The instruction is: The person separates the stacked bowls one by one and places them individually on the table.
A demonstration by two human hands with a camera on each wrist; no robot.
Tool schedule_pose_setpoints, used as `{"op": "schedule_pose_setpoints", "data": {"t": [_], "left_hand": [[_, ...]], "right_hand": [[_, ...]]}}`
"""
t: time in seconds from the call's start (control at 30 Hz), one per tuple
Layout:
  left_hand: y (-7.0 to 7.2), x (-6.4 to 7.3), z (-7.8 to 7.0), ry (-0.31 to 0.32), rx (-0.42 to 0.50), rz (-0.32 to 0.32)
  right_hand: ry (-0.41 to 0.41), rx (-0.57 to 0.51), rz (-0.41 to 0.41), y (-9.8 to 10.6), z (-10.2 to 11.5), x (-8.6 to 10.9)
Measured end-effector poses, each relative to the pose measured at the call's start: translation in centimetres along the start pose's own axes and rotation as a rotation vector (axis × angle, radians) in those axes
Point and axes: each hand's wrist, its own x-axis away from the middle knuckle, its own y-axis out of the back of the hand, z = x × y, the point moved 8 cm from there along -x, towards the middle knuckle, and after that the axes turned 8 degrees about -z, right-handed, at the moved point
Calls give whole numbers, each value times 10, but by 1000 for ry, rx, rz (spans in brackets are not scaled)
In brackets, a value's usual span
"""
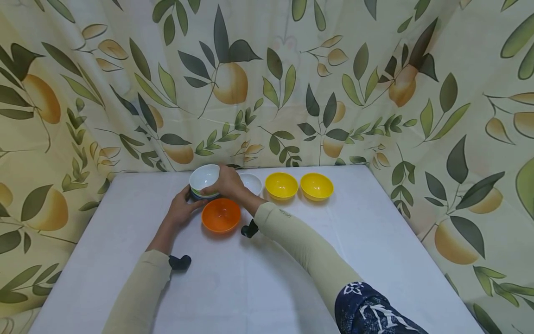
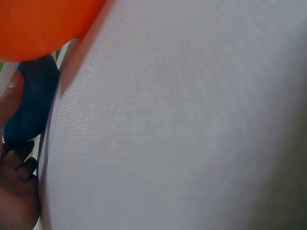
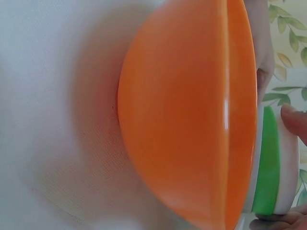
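In the head view, a stack of nested bowls stands near the table's back edge. A white bowl (image 1: 204,176) tops it, a green bowl (image 3: 267,163) shows below in the right wrist view, and a blue bowl (image 2: 33,98) is at the bottom. My left hand (image 1: 183,207) holds the blue bowl low down, thumb and fingers on opposite sides. The right hand (image 1: 228,182) grips the top white bowl from its right side, thumb on its near wall. Just in front of the stack sits an orange bowl (image 1: 221,216), untouched by either hand.
Right of the stack, another white bowl (image 1: 253,183) is partly hidden behind my right hand. Two yellow bowls (image 1: 281,186) stand side by side farther right. A white cloth covers the table (image 1: 267,278), and a fruit-patterned curtain (image 1: 275,125) hangs behind it.
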Motion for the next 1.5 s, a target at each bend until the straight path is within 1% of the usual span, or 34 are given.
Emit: {"op": "schedule_pose_setpoints", "data": {"t": [0.43, 0.6, 0.73, 1.0, 1.23, 1.3, 1.4, 1.5], "left_hand": [[0, 0, 0, -8, 3, -3], [0, 0, 0, -18, -8, 4], [1, 0, 0, -10, -15, 5], [2, -1, 3, 10, -5, -5], [2, -2, 1, 33, -1, -18], [2, -2, 1, 35, -2, -20], [2, 0, 0, 28, -9, -17], [3, 1, -1, 19, -21, -17]], "right_hand": [[29, -49, -42, 6, 3, 4], [28, -83, -63, 11, 6, 8], [35, -104, -70, 17, 10, 13], [80, -175, -80, 33, 19, 29], [91, -177, -95, 48, 19, 47], [90, -172, -103, 53, 17, 53], [65, -172, -102, 60, 12, 63], [39, -184, -86, 67, 8, 72]]}}
